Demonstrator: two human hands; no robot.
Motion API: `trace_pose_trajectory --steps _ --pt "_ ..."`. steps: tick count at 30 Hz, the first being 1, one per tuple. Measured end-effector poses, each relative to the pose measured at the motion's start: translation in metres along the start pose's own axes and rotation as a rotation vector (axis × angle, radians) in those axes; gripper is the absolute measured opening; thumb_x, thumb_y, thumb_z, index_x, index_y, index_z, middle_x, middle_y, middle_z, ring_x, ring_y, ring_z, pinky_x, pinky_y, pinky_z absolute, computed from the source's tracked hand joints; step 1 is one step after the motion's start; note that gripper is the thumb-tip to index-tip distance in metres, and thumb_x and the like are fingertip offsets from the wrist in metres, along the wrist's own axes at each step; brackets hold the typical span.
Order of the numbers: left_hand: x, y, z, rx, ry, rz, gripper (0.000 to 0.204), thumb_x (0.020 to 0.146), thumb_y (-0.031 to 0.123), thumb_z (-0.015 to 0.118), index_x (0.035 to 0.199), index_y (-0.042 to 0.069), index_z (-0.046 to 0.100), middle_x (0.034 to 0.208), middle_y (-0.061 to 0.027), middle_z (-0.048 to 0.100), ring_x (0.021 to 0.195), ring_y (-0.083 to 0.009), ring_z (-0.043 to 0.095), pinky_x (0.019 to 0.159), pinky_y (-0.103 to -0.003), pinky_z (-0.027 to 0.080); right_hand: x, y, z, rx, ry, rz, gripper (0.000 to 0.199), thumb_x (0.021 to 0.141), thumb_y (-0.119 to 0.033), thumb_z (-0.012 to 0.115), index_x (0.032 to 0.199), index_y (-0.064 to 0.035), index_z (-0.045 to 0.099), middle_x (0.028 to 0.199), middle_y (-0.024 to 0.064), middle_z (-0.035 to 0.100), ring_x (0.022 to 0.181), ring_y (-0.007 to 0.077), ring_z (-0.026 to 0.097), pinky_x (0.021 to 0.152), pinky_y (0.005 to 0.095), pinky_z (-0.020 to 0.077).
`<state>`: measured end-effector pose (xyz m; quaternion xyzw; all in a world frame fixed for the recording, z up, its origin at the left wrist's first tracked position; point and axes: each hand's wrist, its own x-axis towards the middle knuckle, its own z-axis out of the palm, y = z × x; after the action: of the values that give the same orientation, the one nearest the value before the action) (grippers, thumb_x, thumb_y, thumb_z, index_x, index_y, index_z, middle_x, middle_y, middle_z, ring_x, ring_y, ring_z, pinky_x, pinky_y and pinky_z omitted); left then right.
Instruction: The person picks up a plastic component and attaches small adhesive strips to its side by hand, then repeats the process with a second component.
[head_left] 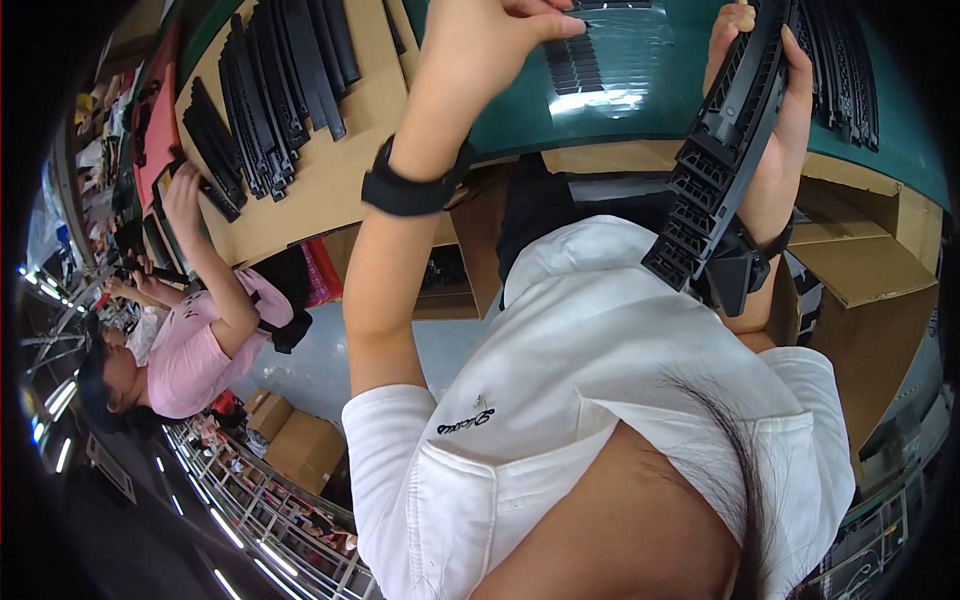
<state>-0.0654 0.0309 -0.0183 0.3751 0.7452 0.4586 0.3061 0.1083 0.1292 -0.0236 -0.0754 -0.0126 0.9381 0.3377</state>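
Note:
My right hand is closed around a stack of curved black plastic ribbed strips, held upright above the edge of the green table. The stack's lower end hangs down in front of my white shirt. My left hand, with a black band on the wrist, reaches over the green table. Its fingertips are at a row of flat black ribbed pieces lying there. The top edge of the picture cuts off the fingers, so any grip is hidden.
A cardboard sheet at upper left carries several long black strips. A person in a pink shirt at the left has a hand on them. Cardboard boxes stand under the table at right, more boxes on the floor.

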Motion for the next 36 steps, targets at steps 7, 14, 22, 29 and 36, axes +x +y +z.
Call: trace_pose_trajectory --steps 7,14,22,29,36 --pt "-0.053 0.067 -0.002 0.187 0.042 0.185 0.007 0.072 0.003 0.069 0.078 -0.001 0.067 0.074 -0.0105 0.066 0.069 -0.0181 0.064 0.063 -0.026 0.049 -0.001 -0.005 0.004 0.091 -0.041 0.082 0.022 0.094 -0.015 0.051 0.101 0.0057 0.050 0.091 0.0107 0.056 0.091 0.0189 0.061 0.091 0.0255 0.0510" --pt "-0.079 0.076 0.018 0.059 0.041 0.138 0.009 0.074 0.007 0.068 0.078 -0.001 0.067 0.073 -0.0094 0.065 0.068 -0.0170 0.064 0.063 -0.025 0.048 -0.006 0.006 0.008 0.037 -0.073 -0.007 0.023 0.096 -0.015 0.049 0.105 0.0066 0.048 0.099 0.0101 0.054 0.096 0.0173 0.058 0.094 0.0252 0.0493" --pt "-0.078 0.070 0.029 -0.083 0.025 0.090 0.012 0.076 0.011 0.067 0.079 -0.001 0.067 0.072 -0.0083 0.064 0.067 -0.0158 0.062 0.062 -0.025 0.048 -0.022 0.030 0.018 -0.892 0.030 -0.517 0.032 0.096 -0.002 0.042 0.126 0.0037 0.036 0.117 0.0142 0.044 0.114 0.0182 0.048 0.106 0.0263 0.0392" --pt "-0.080 0.066 0.033 -0.203 0.032 0.053 0.016 0.078 0.015 0.067 0.080 0.000 0.067 0.071 -0.0073 0.064 0.066 -0.0148 0.062 0.061 -0.024 0.047 -0.021 0.023 0.014 -0.763 0.046 -0.443 0.039 0.095 0.001 0.040 0.133 0.0012 0.029 0.122 0.0160 0.039 0.119 0.0196 0.044 0.110 0.0277 0.0347" --pt "-0.083 0.062 0.036 -0.317 0.034 0.015 0.020 0.079 0.019 0.066 0.080 0.000 0.067 0.070 -0.0063 0.063 0.065 -0.0137 0.061 0.060 -0.024 0.047 -0.019 0.022 0.010 -0.776 -0.010 -0.438 0.038 0.096 0.000 0.039 0.133 0.0014 0.029 0.122 0.0159 0.039 0.118 0.0193 0.044 0.109 0.0274 0.0353"
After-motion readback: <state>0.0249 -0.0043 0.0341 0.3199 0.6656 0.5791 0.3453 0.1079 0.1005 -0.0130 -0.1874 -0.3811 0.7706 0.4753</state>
